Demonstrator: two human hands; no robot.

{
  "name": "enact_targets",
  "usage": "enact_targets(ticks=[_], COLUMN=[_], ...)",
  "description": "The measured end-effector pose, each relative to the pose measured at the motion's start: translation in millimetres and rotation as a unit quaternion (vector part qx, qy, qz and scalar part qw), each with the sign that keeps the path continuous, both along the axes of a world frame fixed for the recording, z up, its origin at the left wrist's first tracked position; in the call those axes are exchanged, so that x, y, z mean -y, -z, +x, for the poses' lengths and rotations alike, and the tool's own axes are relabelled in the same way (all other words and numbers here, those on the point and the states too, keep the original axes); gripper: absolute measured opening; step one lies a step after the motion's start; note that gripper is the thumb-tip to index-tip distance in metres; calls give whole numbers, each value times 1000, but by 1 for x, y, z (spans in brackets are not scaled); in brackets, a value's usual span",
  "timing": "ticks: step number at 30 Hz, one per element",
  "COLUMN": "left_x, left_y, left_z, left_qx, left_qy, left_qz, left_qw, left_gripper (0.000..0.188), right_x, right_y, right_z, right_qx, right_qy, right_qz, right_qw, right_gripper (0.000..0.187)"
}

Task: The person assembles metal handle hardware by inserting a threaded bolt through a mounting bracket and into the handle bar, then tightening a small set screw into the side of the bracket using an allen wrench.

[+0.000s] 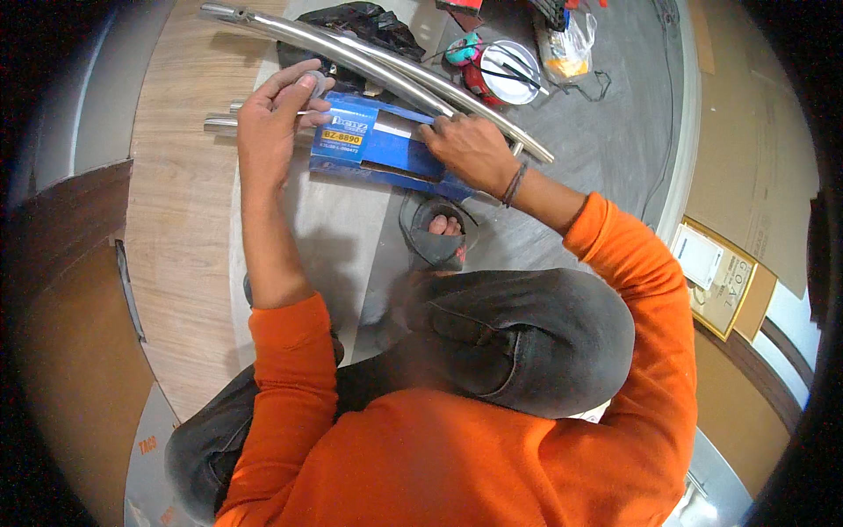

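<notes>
My left hand (272, 114) is raised at the left end of a blue cardboard box (351, 132). Its thumb and forefinger pinch a small round grey disc (313, 84); a thin light piece shows by the lower fingers, too small to name. The long box has a window-like opening along its side. My right hand (474, 151), fingers curled, grips the box's right end; its fingertips are partly hidden. Shiny metal tubes (325, 42) lie just beyond the box, slanting down to the right. Another tube (219, 125) sticks out left of the box.
A black plastic bag (373, 25) lies behind the tubes. Farther right are a round white lid or tub (511, 72), a red and turquoise tool (465, 53) and a clear bag (566, 44). My sandalled foot (442, 230) is near the box. A framed picture (724, 277) leans at right.
</notes>
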State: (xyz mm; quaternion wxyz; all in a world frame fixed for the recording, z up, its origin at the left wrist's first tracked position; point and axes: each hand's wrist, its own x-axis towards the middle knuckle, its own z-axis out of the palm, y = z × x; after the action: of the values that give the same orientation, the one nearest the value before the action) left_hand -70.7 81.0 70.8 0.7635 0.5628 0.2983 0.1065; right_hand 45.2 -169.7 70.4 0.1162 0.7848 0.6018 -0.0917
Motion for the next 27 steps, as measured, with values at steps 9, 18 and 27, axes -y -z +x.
enact_targets(ticks=[9, 18, 27], left_x=[1, 14, 47], left_y=[-8, -50, -130], left_z=[-10, 3, 26], left_qx=[67, 106, 231], left_qy=[-18, -82, -129], left_qz=[-157, -150, -194], left_qw=[985, 980, 945], left_gripper=[41, 35, 34], right_x=[-11, -66, -99], right_y=[10, -126, -212], right_z=[20, 6, 12], right_qx=[26, -369, -350], right_qy=[-105, 189, 240], right_qz=[-34, 251, 355], right_qw=[994, 875, 833], right_gripper=[13, 29, 22])
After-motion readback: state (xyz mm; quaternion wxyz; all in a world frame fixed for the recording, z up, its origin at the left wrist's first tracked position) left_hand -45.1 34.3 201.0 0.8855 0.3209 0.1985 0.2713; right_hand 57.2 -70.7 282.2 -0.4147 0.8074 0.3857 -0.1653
